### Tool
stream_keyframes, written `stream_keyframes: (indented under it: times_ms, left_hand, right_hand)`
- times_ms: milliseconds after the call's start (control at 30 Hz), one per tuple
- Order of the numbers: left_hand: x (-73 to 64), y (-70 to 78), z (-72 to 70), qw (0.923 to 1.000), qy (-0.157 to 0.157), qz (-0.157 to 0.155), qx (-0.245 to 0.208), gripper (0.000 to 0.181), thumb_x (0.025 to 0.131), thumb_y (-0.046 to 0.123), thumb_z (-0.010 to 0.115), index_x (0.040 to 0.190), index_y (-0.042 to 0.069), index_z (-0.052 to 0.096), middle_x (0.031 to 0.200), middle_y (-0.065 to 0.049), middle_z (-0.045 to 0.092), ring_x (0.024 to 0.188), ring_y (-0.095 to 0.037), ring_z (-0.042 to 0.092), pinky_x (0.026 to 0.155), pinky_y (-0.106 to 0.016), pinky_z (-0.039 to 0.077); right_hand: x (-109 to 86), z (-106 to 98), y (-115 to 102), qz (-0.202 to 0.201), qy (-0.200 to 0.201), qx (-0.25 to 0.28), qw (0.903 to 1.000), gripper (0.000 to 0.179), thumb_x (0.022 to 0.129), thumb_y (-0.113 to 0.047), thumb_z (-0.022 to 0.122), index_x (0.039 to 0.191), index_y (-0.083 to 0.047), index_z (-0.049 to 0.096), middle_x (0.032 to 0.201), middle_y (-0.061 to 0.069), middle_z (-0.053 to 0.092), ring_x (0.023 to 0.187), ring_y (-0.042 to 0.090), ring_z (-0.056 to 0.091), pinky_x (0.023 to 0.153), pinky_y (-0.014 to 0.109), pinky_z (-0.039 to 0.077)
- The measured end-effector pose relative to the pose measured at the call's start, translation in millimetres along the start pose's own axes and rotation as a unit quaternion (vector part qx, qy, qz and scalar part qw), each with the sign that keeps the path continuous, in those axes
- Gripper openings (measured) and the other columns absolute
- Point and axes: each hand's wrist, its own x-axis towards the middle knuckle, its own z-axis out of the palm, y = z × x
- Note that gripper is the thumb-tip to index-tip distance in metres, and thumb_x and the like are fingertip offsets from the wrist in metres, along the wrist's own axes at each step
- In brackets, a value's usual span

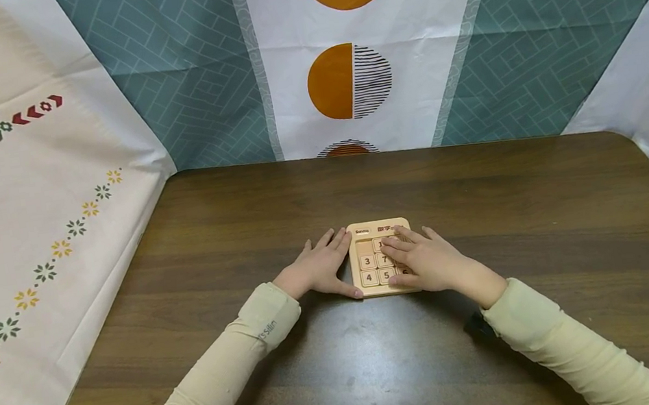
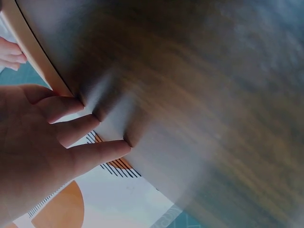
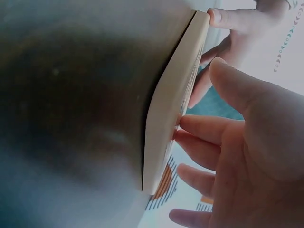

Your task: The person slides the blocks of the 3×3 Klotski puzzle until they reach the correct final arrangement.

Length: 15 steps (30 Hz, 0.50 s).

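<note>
A wooden sliding number puzzle (image 1: 370, 284) lies flat on the table, its square tiles marked with digits. An uncovered slot (image 1: 365, 247) shows at the upper left of its tile grid. My left hand (image 1: 323, 265) rests at the puzzle's left edge, fingers spread, thumb at the lower left corner and index finger near the upper left. My right hand (image 1: 426, 259) reaches over the right side with extended fingers, hiding the right-hand tiles. In the right wrist view, two fingertips (image 3: 186, 122) touch the puzzle's top face (image 3: 183, 107), while the thumb stands off it.
The brown wooden table (image 1: 228, 223) extends around the puzzle. A patterned teal and white cloth (image 1: 188, 76) hangs behind its far edge, and a cream embroidered cloth (image 1: 14, 253) borders the left. A small black object (image 1: 477, 325) shows beside the right wrist.
</note>
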Motion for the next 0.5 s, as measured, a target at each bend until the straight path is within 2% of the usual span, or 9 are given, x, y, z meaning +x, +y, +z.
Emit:
stream_keyframes:
  times_ms: [500]
  left_hand:
    - [0.0, 0.4, -0.6, 0.9999, -0.002, 0.003, -0.011, 0.117, 0.068, 0.069, 0.061, 0.147, 0.008, 0.001, 0.152, -0.008, 0.0, 0.138, -0.028, 0.001, 0.103, -0.058, 0.012]
  right_hand:
    - [11.8, 2.3, -6.5, -0.021, -0.004, 0.012, 0.9997, 0.064, 0.088, -0.046, 0.053, 0.137, -0.006, 0.042, 0.142, 0.008, 0.037, 0.134, 0.031, 0.023, 0.098, 0.061, 0.023]
